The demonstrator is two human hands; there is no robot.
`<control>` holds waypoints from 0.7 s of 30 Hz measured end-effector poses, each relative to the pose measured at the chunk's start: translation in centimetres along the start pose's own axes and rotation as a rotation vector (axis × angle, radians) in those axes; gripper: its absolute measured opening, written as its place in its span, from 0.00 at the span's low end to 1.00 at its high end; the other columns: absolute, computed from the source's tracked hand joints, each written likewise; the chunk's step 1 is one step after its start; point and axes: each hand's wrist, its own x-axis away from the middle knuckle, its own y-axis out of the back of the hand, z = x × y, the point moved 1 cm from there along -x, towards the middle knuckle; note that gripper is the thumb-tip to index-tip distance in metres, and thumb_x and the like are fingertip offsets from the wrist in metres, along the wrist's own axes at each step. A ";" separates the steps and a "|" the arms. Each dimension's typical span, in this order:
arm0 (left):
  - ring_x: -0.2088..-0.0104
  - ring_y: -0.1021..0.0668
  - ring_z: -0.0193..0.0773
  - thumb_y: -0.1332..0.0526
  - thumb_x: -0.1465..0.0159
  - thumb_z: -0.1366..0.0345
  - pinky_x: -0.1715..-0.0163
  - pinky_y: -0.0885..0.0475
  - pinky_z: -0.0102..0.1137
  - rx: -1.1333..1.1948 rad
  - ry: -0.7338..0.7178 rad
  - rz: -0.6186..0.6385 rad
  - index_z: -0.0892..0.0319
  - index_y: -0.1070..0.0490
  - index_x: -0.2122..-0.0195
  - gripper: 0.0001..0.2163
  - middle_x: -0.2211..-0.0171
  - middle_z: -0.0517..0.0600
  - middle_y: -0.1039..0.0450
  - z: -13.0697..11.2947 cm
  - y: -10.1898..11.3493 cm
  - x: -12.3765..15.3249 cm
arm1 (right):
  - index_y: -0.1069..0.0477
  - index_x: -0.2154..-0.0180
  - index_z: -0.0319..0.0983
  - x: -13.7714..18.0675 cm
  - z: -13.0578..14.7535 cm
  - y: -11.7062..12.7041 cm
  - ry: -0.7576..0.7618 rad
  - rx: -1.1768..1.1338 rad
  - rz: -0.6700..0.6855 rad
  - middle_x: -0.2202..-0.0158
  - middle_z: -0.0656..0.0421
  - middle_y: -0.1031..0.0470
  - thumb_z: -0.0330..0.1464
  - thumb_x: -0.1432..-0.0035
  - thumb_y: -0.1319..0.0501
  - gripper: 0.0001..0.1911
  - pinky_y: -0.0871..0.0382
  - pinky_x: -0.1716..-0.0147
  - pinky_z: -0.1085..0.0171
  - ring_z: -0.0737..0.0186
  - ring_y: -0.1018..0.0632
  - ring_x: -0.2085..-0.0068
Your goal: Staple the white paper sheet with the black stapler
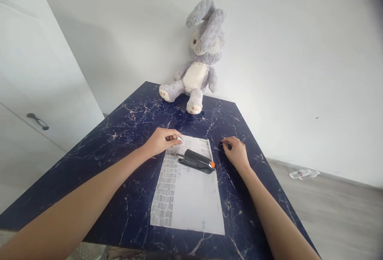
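Note:
A printed sheet of paper (pixel 191 196) lies on the dark blue marbled table (pixel 119 140). A black stapler (pixel 197 161) with an orange tip rests across the sheet's upper part. My left hand (pixel 161 140) sits at the paper's top left corner, fingers curled and pinching the corner. My right hand (pixel 235 150) lies on the table just right of the sheet's top right corner, fingers curled around a small dark thing I cannot make out.
A grey plush rabbit (pixel 199 58) sits at the table's far edge against the white wall. A white cabinet door with a dark handle (pixel 37 121) stands at left. A crumpled plastic bottle (pixel 303 173) lies on the floor at right.

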 end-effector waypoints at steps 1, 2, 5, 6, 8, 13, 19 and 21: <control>0.75 0.22 0.33 0.32 0.37 0.56 0.73 0.26 0.26 0.006 -0.003 -0.011 0.58 0.20 0.60 0.11 0.72 0.48 0.21 -0.2 -0.2 0.0 | 0.22 0.64 0.40 0.0 0.2 0.1 -0.005 -0.005 0.001 0.63 0.55 0.21 0.30 0.44 0.43 0.11 0.28 0.56 0.59 0.57 0.21 0.62; 0.75 0.21 0.33 0.33 0.36 0.56 0.72 0.26 0.26 0.015 -0.007 -0.020 0.58 0.20 0.60 0.11 0.71 0.49 0.21 -0.4 -0.3 0.1 | 0.22 0.65 0.40 0.0 0.4 0.2 -0.011 -0.011 0.002 0.64 0.56 0.21 0.30 0.44 0.43 0.11 0.28 0.58 0.59 0.58 0.21 0.64; 0.73 0.19 0.34 0.35 0.34 0.58 0.70 0.24 0.27 0.037 -0.019 -0.027 0.58 0.22 0.59 0.10 0.68 0.49 0.20 -0.9 -0.6 0.2 | 0.22 0.64 0.39 0.0 0.9 0.4 -0.021 -0.032 -0.017 0.64 0.55 0.21 0.29 0.45 0.43 0.11 0.28 0.62 0.60 0.60 0.22 0.68; 0.73 0.19 0.34 0.35 0.34 0.57 0.70 0.24 0.27 0.045 -0.019 -0.029 0.58 0.23 0.59 0.10 0.68 0.50 0.20 -1.1 -0.6 0.2 | 0.22 0.63 0.39 0.1 0.9 0.4 -0.025 -0.034 -0.030 0.63 0.55 0.21 0.29 0.45 0.43 0.12 0.27 0.62 0.60 0.60 0.22 0.69; 0.73 0.19 0.33 0.36 0.33 0.57 0.71 0.24 0.26 0.078 -0.002 -0.033 0.59 0.24 0.58 0.10 0.68 0.50 0.20 -1.4 -0.6 0.2 | 0.21 0.60 0.39 0.0 0.8 0.3 -0.031 -0.024 -0.041 0.61 0.54 0.20 0.29 0.45 0.42 0.13 0.27 0.60 0.59 0.60 0.22 0.68; 0.73 0.20 0.33 0.36 0.34 0.56 0.76 0.25 0.25 0.336 0.091 -0.077 0.61 0.26 0.58 0.12 0.68 0.52 0.20 -2.7 -1.1 0.2 | 0.21 0.59 0.40 0.2 3.0 1.1 0.035 -0.020 -0.108 0.66 0.56 0.20 0.27 0.42 0.41 0.12 0.26 0.58 0.55 0.55 0.22 0.64; 0.67 0.20 0.35 0.32 0.37 0.60 0.70 0.20 0.30 0.552 -0.003 0.117 0.61 0.21 0.64 0.09 0.54 0.57 0.23 -5.6 -3.2 1.0 | 0.21 0.57 0.45 2.6 11.8 3.2 0.369 -0.321 -0.283 0.59 0.55 0.22 0.26 0.38 0.37 0.10 0.22 0.60 0.57 0.56 0.21 0.59; 0.64 0.20 0.35 0.32 0.37 0.61 0.64 0.19 0.32 0.500 -0.061 0.171 0.59 0.19 0.63 0.07 0.52 0.56 0.25 -6.3 -3.8 1.3 | 0.22 0.55 0.45 3.5 13.6 3.3 0.481 -0.368 -0.280 0.58 0.55 0.23 0.23 0.39 0.35 0.14 0.22 0.62 0.59 0.58 0.20 0.60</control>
